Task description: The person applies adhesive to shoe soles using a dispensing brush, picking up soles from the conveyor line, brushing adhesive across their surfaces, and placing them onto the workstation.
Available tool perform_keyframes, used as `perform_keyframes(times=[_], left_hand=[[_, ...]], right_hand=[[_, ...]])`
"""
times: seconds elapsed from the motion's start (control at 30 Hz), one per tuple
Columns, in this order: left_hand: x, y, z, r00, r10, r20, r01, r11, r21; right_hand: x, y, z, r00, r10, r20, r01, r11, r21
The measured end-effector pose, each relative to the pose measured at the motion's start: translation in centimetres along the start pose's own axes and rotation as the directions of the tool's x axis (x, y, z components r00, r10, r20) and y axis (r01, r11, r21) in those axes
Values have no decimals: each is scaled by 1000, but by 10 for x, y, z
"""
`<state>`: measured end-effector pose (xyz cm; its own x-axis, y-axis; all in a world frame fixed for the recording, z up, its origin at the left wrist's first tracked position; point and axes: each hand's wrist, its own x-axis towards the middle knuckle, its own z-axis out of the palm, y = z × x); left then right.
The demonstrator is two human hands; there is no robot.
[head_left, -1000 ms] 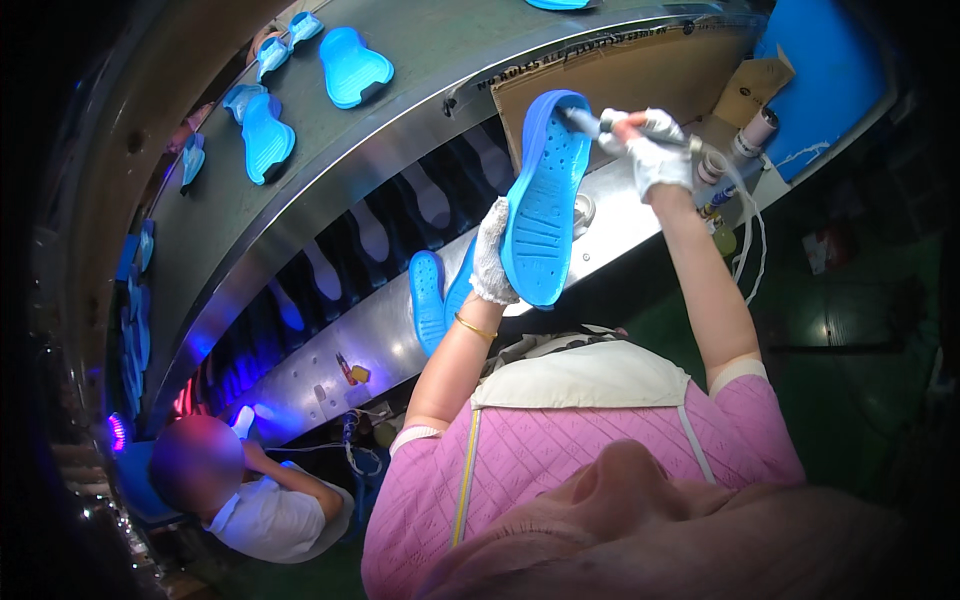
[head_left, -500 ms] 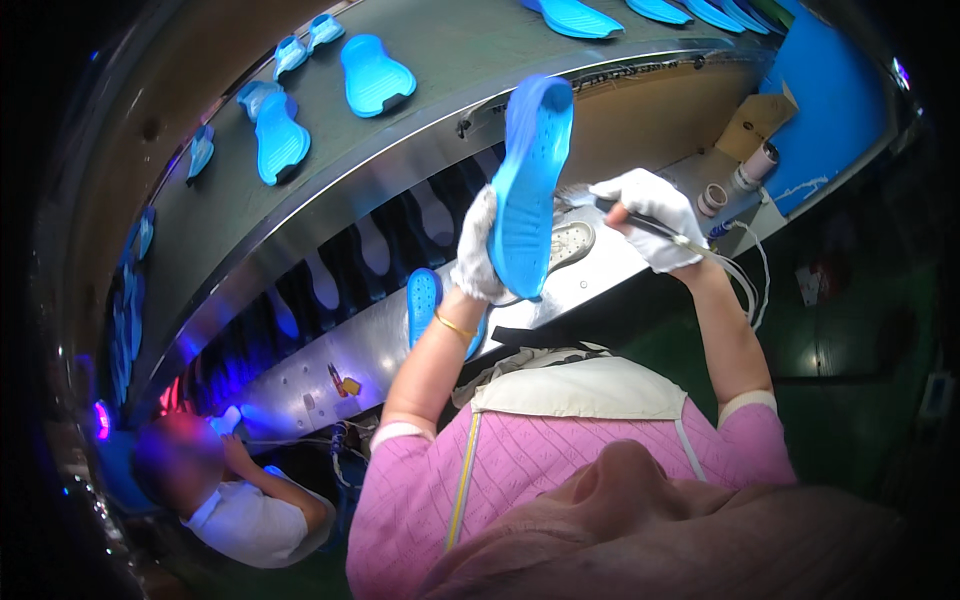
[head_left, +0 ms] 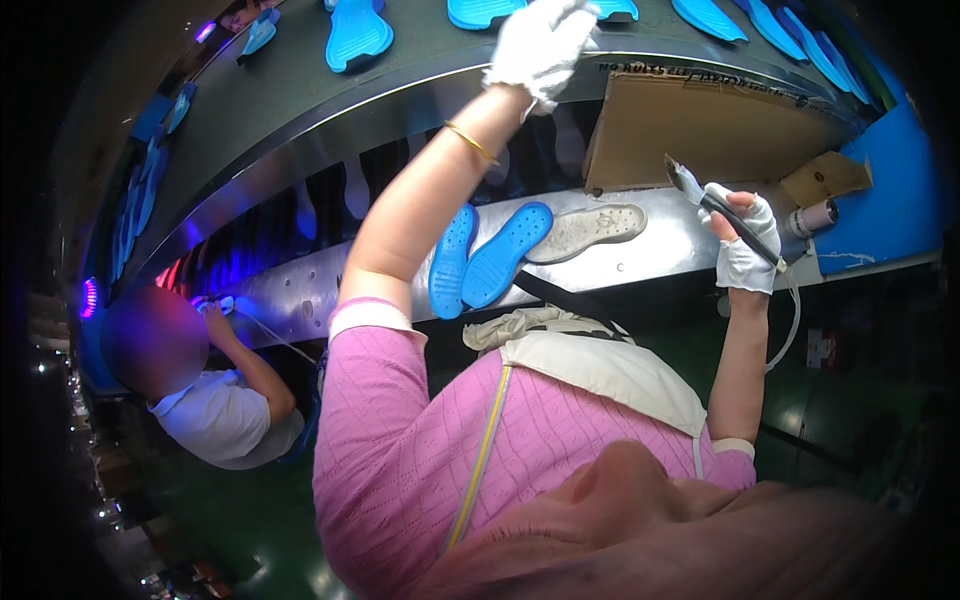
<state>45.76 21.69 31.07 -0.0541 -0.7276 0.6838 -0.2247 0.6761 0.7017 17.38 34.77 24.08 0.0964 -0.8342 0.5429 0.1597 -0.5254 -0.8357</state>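
Note:
My left hand (head_left: 543, 52), in a white glove, reaches far out over the dark conveyor belt (head_left: 420, 35). Its fingers are stretched out, next to blue shoe soles (head_left: 484, 12) on the belt; no held thing shows in it. To the right, my right hand (head_left: 745, 235), in a white glove with bare fingertips, is closed around a dark-handled brush (head_left: 735, 222). The brush's flat tip points up and left, and a pale tube (head_left: 793, 325) hangs from its lower end. Two blue perforated insoles (head_left: 508, 255) and a grey-white one (head_left: 590, 232) lie on the metal ledge between my arms.
A cardboard sheet (head_left: 700, 135) leans below the belt's edge. Tape rolls (head_left: 815, 217) and an open carton (head_left: 825, 180) stand by the blue panel (head_left: 885, 220) at right. More soles ride the belt. A person in a white shirt (head_left: 225, 420) works at left.
My left hand has left the blue sole it held and moved up over the belt. My right hand, with the brush, has shifted right and down, away from the middle.

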Motion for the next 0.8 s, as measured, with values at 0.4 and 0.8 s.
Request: perform_keyframes(times=[0.4, 0.8], left_hand=[[-37, 44, -97, 934, 343, 98, -319, 680, 660], [-119, 23, -58, 929, -245, 278, 325, 176, -929]], right_hand=[[2, 50, 6, 966, 255, -42, -258, 964, -69], [-5, 68, 21, 952, 306, 9, -293, 901, 321]])
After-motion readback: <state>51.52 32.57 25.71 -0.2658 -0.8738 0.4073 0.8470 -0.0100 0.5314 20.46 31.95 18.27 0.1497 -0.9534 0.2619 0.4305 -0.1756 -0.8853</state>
